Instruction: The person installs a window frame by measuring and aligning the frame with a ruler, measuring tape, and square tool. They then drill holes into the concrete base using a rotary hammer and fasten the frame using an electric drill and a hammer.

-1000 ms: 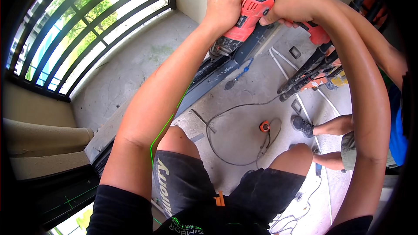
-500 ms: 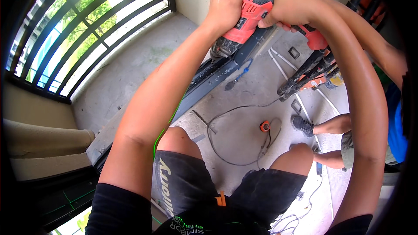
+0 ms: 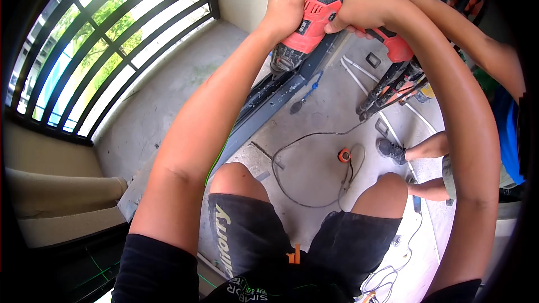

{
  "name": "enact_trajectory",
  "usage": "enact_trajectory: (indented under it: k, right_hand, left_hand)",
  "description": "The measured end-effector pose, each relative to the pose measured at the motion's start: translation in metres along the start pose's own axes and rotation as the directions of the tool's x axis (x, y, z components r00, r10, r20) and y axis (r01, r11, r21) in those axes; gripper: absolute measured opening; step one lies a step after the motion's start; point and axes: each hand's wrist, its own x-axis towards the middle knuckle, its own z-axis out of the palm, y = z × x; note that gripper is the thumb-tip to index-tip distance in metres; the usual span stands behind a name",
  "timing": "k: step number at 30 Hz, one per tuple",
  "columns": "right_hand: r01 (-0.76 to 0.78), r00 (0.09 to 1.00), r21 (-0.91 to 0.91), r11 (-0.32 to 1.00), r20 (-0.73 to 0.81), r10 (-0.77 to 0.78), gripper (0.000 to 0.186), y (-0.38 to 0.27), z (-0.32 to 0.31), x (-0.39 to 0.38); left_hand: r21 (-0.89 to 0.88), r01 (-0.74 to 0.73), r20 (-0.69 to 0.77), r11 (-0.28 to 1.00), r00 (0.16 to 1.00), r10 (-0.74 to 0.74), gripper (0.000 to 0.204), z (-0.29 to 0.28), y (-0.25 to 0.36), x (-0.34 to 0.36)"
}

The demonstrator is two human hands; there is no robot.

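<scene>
A red-and-black power drill [image 3: 311, 22] is held up at the top of the view, its nose angled down over a dark metal door or window frame [image 3: 286, 90]. My left hand [image 3: 285, 8] is closed on the drill's body, thumb along its top. My right hand [image 3: 362, 8] grips the drill at its rear handle, with a red end showing beyond my fingers. Whether the tip touches the frame cannot be made out.
A co-worker's arm [image 3: 477, 45] reaches behind mine; their legs [image 3: 426, 151] stand at right. Black poles [image 3: 387, 84], white conduits [image 3: 356, 76], a looped cable [image 3: 303, 205] and an orange tape measure [image 3: 344, 156] lie rightward. A barred opening [image 3: 112, 45] and ledge [image 3: 146, 101] are left.
The view has turned slightly; my hands and the drill sit a little further left in the picture, both still gripping. The co-worker's hand shows more behind my right hand.
</scene>
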Motion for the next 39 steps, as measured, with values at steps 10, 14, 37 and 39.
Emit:
enact_trajectory:
  k: [10,14,37,39]
  right_hand:
    - [-0.021,1.0,-0.014,1.0,-0.006,0.021,0.034,0.0,0.002,0.005]
    - [-0.027,1.0,0.024,0.999,-0.01,0.027,0.031,0.0,0.002,0.002]
    - [-0.038,0.998,0.035,0.999,0.051,0.036,0.026,0.004,0.002,0.009]
    - [-0.02,0.998,0.015,1.0,0.056,0.02,0.025,0.004,0.002,0.009]
  left_hand:
    - [0.173,-0.073,0.02,0.982,0.997,0.071,0.057,-0.007,-0.016,0.011]
    - [-0.018,-0.038,0.057,0.999,0.998,0.039,0.052,-0.004,-0.006,0.003]
    - [-0.078,0.002,0.048,0.997,0.999,0.001,0.049,-0.002,-0.005,-0.001]
    - [-0.086,-0.011,0.041,0.996,0.999,0.014,0.049,-0.001,-0.007,0.0]
